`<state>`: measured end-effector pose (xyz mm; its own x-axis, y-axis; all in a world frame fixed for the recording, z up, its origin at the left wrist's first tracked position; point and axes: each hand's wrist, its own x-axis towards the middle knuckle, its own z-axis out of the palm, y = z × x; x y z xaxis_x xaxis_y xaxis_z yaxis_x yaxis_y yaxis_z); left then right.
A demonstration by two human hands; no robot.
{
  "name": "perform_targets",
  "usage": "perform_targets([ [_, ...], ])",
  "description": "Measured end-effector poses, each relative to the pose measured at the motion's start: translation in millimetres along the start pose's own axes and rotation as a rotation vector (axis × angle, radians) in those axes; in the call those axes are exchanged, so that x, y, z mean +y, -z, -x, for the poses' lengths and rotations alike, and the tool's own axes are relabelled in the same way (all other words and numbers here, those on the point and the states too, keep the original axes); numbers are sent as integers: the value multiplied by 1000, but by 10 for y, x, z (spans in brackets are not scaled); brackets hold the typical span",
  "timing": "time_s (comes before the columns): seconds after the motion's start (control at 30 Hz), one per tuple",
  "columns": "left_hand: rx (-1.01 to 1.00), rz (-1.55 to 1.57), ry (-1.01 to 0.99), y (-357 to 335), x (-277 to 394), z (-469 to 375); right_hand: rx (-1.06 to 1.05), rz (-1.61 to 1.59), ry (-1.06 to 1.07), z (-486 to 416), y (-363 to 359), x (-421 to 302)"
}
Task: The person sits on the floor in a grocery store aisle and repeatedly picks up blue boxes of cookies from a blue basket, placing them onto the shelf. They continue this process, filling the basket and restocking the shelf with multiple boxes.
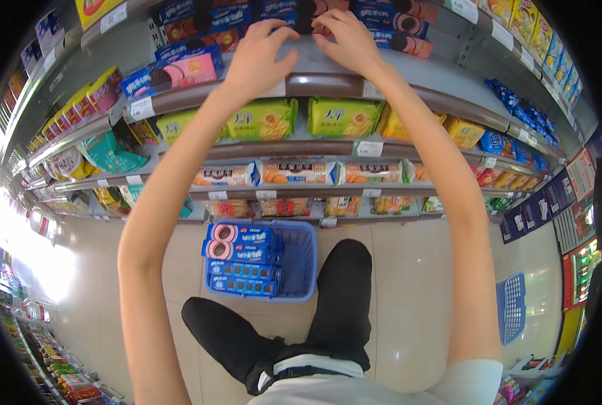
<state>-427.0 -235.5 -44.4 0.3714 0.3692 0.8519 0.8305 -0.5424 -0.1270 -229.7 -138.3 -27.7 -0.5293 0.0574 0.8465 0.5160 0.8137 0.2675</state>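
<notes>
Both arms reach forward to the upper shelf [422,76], which holds blue and pink boxes of Oreo cookies. My left hand [265,58] is over the shelf's front, fingers curved and thumb apart, with nothing visible in its grasp. Opposite it, my right hand [349,43] bends its fingers toward the middle boxes at the back; whether the fingertips touch them is hidden. To the right lie stacked cookie boxes [402,40]. One pink-fronted box [179,76] sits left of my left hand, near the shelf edge. Below, a blue plastic basket [301,273] on the floor holds several cookie boxes [243,271] in its left part.
Lower shelves carry green cracker packs [346,117], yellow packs [463,132] and wrapped biscuit rolls [298,173]. Purple-and-yellow canisters [103,91] line the left side shelf. My black-trousered knees [346,278] are close to the basket. Another blue basket [511,309] stands at right.
</notes>
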Motion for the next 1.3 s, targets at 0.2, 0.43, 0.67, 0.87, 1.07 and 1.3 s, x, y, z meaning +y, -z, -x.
perform_targets([
  [0.2, -325, -121, 417, -570, -689, -611, -58, -47, -496, -112, -620, 1206],
  [0.43, -78, 194, 967, -1013, -977, -955, 120, -229, -592, -217, -1032, 1743],
  [0.67, 142, 423, 1002, -1548, -1628, -1048, 233, -265, -557, -190, -1355, 1638],
  [0.87, 253, 373, 1005, -1475, -1823, -962, 17, -615, -822, -273, -1014, 1314],
  [1.07, 140, -3, 979, -1431, -1242, -1066, 194, -436, -912, -268, -1054, 1527],
  [1.3, 186, -125, 934, -1288, -1129, -1039, 289, -309, -725, -260, -1160, 1502],
])
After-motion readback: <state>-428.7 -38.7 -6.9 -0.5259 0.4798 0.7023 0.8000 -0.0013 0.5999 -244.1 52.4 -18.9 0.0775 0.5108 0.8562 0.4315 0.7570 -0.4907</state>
